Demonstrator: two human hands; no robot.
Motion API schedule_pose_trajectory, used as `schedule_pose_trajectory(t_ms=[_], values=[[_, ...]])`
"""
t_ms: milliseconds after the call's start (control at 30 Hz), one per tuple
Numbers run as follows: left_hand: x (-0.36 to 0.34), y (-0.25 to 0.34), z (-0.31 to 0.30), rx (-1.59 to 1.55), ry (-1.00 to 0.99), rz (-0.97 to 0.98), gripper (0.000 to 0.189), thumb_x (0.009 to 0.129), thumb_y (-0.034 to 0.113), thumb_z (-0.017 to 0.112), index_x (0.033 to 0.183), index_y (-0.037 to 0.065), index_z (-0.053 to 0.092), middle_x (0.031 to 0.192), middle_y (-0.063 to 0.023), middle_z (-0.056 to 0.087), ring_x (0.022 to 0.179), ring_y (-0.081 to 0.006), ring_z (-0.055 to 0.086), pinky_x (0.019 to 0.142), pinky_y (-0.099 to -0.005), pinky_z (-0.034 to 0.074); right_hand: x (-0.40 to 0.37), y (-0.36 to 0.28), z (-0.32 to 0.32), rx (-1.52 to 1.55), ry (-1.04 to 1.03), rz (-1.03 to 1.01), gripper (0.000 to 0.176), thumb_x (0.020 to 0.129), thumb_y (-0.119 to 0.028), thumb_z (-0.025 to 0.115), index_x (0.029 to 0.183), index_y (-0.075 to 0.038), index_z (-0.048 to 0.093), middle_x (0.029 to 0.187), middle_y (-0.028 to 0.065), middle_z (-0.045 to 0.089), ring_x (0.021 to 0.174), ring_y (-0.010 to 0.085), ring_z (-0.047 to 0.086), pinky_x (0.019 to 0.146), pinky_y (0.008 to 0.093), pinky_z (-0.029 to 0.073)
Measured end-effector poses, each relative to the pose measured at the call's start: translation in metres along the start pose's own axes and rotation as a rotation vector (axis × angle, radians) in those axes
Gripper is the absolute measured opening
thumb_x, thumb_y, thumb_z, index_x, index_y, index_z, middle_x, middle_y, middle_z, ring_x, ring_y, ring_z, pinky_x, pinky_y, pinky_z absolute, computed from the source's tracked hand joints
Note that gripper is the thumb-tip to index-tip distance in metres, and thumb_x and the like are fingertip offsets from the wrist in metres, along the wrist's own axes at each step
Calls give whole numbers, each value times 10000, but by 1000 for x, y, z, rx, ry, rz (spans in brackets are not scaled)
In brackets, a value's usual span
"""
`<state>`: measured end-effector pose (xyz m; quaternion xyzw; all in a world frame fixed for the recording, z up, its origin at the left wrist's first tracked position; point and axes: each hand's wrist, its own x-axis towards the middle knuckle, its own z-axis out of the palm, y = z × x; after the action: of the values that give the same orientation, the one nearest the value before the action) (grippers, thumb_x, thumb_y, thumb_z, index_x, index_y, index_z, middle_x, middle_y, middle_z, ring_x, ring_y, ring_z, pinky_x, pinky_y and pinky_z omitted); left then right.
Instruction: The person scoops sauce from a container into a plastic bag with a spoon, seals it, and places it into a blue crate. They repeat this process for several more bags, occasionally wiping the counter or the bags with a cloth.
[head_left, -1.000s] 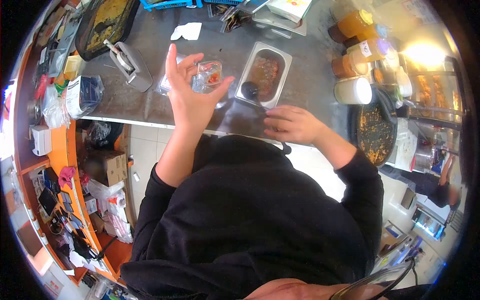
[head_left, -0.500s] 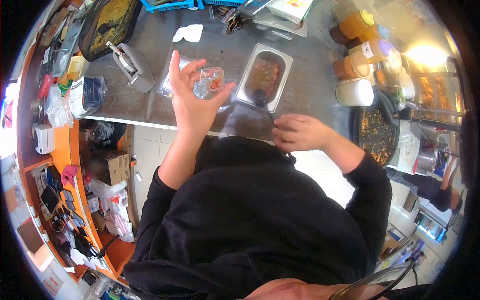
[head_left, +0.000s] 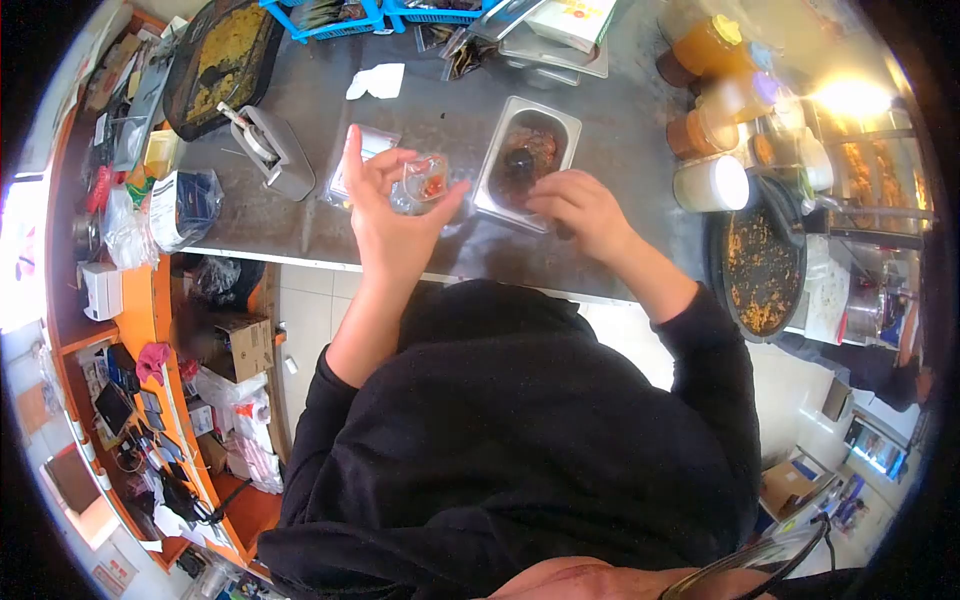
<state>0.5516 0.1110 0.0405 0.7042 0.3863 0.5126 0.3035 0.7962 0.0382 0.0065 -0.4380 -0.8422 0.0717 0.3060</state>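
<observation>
My left hand (head_left: 385, 205) is closed round a small clear plastic cup (head_left: 428, 180), gripped between thumb and fingers, with a little red sauce at its bottom. To its right, a rectangular steel pan (head_left: 492, 203) holds reddish, chunky sauce (head_left: 538, 145). My right hand (head_left: 580, 205) is at the pan's near right side, fingers wrapped round the handle of a black ladle. The dark bowl of the ladle (head_left: 519, 163) rests in the sauce; most of its handle is hidden by my fingers. Clear plastic (head_left: 403, 200) lies on the counter under the held cup.
A grey napkin holder (head_left: 278, 160) and a white paper (head_left: 377, 82) lie to the left. Blue baskets (head_left: 330, 25) line the back. Sauce bottles (head_left: 700, 130) and a white-lidded jar (head_left: 710, 185) stand right, beside a round black tray (head_left: 760, 270). A dark tray (head_left: 225, 60) lies far left.
My right hand has moved forward to the pan, and the ladle's bowl has gone deeper toward the pan's middle. My left hand keeps the cup in nearly the same place. The view has shifted slightly.
</observation>
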Motion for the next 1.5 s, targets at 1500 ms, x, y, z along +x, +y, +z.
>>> schedule_pose_trajectory(t_ms=[1500], values=[[8,10,31,27,-173,-18,1098,647,186,855,1469,65,137,1009,-122,605,927,-279,625,754,-387,508,32,-52,-18,1005,1174,460,106,958,-35,503,1063,-25,512,971,131,627,855,219,624,791,344,529]])
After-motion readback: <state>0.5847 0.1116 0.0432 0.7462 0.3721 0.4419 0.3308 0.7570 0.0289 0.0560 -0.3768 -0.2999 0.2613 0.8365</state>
